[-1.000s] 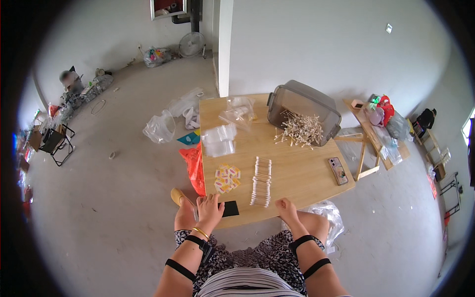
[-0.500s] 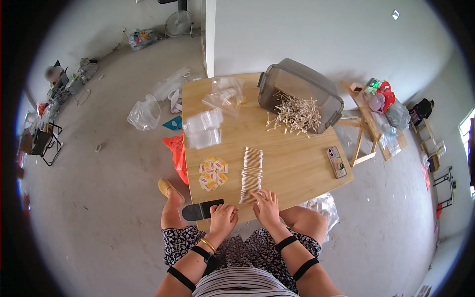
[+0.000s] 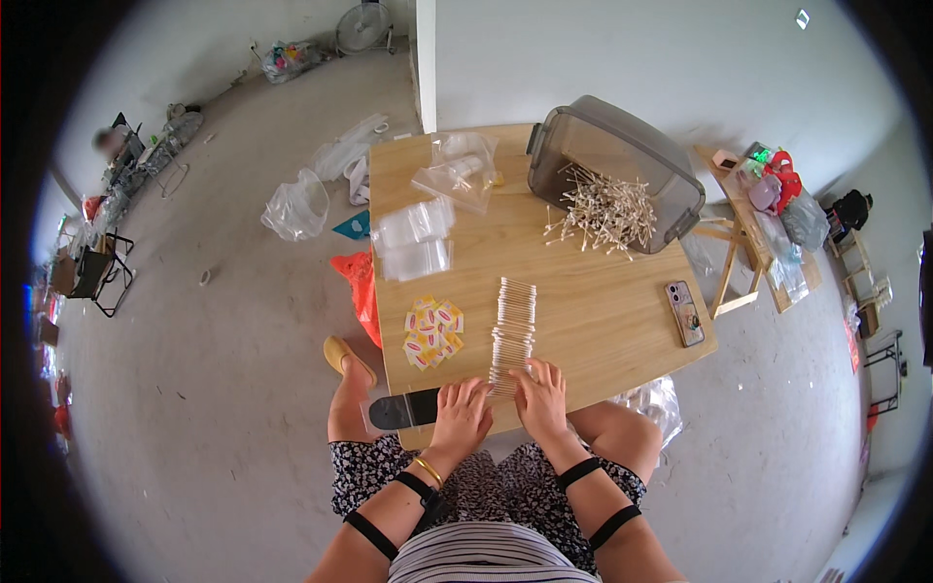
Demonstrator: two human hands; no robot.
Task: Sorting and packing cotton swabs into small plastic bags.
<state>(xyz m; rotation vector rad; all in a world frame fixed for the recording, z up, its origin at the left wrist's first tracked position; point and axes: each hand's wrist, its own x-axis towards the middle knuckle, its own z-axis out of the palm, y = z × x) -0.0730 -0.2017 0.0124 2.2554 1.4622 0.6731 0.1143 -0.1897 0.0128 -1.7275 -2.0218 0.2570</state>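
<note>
Head view: both hands are laid flat on the near edge of a wooden table (image 3: 603, 321), fingers spread and closed on nothing. The left hand (image 3: 461, 416) is pressed on the table just beside the near end of a row of cotton swabs (image 3: 512, 325), and the right hand (image 3: 540, 398) is set on that near end, its fingertips touching the swabs. Just left of the left hand, a clear bag with a black patch (image 3: 403, 410) is seen hanging over the table edge. Beyond the left hand, a small heap of yellow, white and red packets (image 3: 431, 330) is spread out. The row of swabs runs straight away from the hands. Farther off on the left side, stacks of clear bags (image 3: 416, 240) are laid, with another clear bag (image 3: 457, 170) at the far edge. Well right of the right hand, a phone (image 3: 685, 312) lies flat. At the far right corner, a grey bin (image 3: 612, 170) is tipped over, and loose swabs (image 3: 603, 209) are spilled from it.
</note>
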